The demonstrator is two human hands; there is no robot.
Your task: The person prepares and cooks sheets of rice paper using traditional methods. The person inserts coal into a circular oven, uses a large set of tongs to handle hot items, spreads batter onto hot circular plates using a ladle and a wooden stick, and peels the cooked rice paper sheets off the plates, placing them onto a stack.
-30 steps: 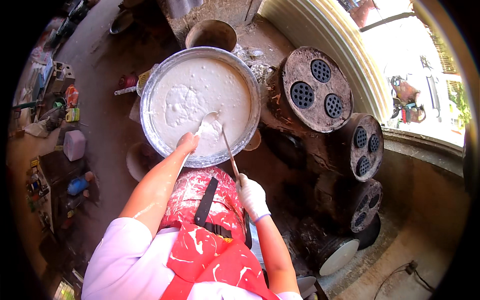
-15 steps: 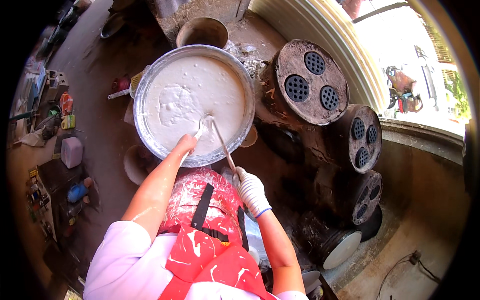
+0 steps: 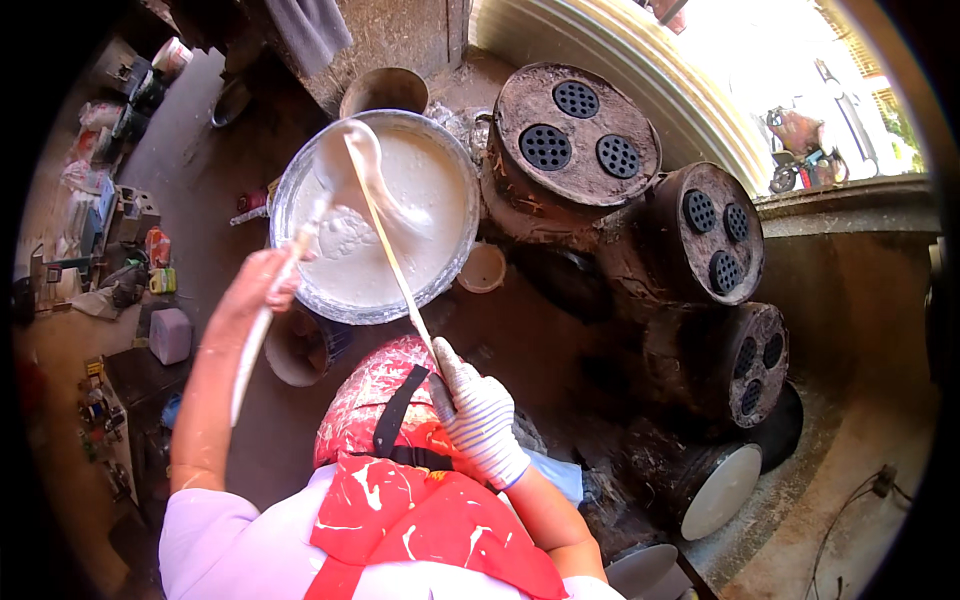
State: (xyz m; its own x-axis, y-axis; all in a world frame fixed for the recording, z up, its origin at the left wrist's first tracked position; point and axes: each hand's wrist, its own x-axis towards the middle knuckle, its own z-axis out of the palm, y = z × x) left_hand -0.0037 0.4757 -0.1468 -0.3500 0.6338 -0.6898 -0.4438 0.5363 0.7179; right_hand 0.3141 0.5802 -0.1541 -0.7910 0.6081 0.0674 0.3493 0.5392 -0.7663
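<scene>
A wide metal tub (image 3: 462,262) of thick white batter (image 3: 420,165) stands before me. My left hand (image 3: 265,285), bare, grips a pale, batter-coated stick (image 3: 250,365), whose upper end reaches the tub's left side. In its striped glove, my right hand (image 3: 480,415) closes round a long thin stick (image 3: 395,262) that slants up over the batter. A glossy mass of batter clings about this stick's far end and hangs toward the surface. Whether a scoop sits under that coating, I cannot tell.
Round drum stoves (image 3: 590,180) line the right, their tops set with dark perforated briquettes (image 3: 545,147). An empty-looking pot (image 3: 385,92) stands behind the tub, and a small bowl (image 3: 483,268) at its right. A pale bucket (image 3: 295,350) sits below left. Low clutter, including a pink container (image 3: 170,335), lies far left.
The two stick ends have parted; the right one has swung up and across toward the tub's far side, carrying batter. My left hand has moved left and nearer me, and the view has shifted.
</scene>
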